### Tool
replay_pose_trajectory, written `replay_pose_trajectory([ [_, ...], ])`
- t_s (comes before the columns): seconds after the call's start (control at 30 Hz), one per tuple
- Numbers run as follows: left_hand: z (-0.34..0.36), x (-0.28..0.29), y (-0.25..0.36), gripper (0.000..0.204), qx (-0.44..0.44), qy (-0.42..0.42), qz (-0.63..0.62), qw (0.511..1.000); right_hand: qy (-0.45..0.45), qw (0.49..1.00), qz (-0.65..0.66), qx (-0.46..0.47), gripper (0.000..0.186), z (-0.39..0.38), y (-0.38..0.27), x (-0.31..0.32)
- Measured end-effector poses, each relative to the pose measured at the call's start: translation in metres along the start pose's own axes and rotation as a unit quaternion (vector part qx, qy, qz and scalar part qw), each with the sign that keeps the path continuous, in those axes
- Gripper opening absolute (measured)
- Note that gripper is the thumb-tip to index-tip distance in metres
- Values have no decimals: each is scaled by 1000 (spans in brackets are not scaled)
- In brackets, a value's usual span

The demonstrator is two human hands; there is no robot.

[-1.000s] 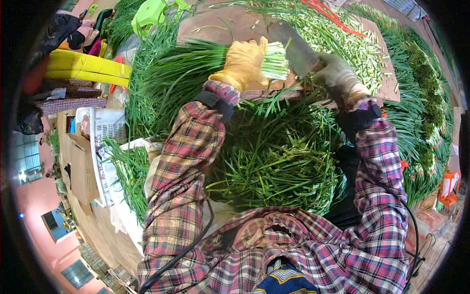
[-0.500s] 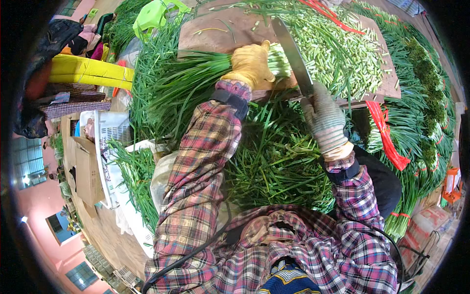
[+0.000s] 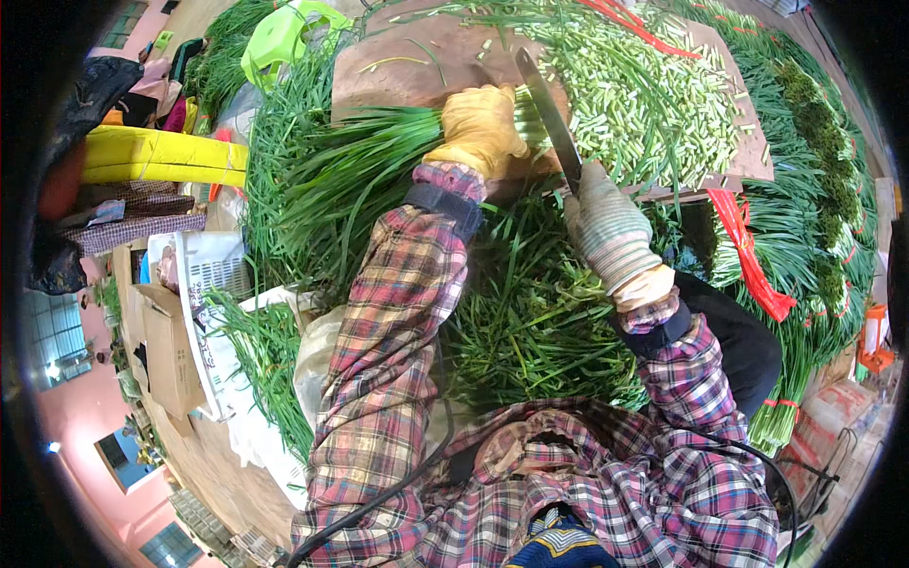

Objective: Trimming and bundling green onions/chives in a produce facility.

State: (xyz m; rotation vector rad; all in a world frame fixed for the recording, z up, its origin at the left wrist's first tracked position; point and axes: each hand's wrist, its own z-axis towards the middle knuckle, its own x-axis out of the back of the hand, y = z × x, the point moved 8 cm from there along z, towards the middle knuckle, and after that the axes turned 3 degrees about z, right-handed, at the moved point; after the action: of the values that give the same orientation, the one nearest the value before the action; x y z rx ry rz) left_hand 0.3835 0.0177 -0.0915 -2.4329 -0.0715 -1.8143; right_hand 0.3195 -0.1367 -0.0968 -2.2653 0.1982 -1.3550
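Observation:
My left hand [image 3: 478, 133], in a yellow glove, is closed around a bunch of long green garlic chives [image 3: 369, 147] lying on a wooden board [image 3: 398, 66]. The leaves fan out to the left, and pale stem ends show just right of my glove. My right hand [image 3: 611, 227], in a striped grey-green glove, grips a knife whose wide blade [image 3: 551, 114] points up and away at the stem ends. Its handle is hidden in my fist. Right of the blade, many short cut stem pieces [image 3: 644, 104] cover the board.
Loose green leaves [image 3: 540, 303] heap up below the board. Tied bundles [image 3: 786, 189] line the right side, and red plastic ties [image 3: 748, 256] hang over the board's edge. At left stand a white basket [image 3: 213, 275], a cardboard box [image 3: 170, 350] and a bright green stool [image 3: 289, 38].
My right hand and the knife have shifted left and slightly nearer, bringing the blade closer to the stem ends. My left hand keeps its hold on the bunch, nearly in place.

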Motion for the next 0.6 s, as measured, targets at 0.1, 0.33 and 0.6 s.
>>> replay_pose_trajectory([
  [0.1, 2, -1, -3, 62, -19, 40, 1, 999, -18, 999, 22, -14, 28, 6, -4, 1],
  [0.33, 7, -1, -5, 37, 6, 95, -3, 995, -44, 999, 19, -2, 31, 46, -30, 4],
  [0.6, 8, 3, 5, 33, 5, 19, -11, 1000, -48, 993, 82, -67, 35, 60, -16, 1],
])
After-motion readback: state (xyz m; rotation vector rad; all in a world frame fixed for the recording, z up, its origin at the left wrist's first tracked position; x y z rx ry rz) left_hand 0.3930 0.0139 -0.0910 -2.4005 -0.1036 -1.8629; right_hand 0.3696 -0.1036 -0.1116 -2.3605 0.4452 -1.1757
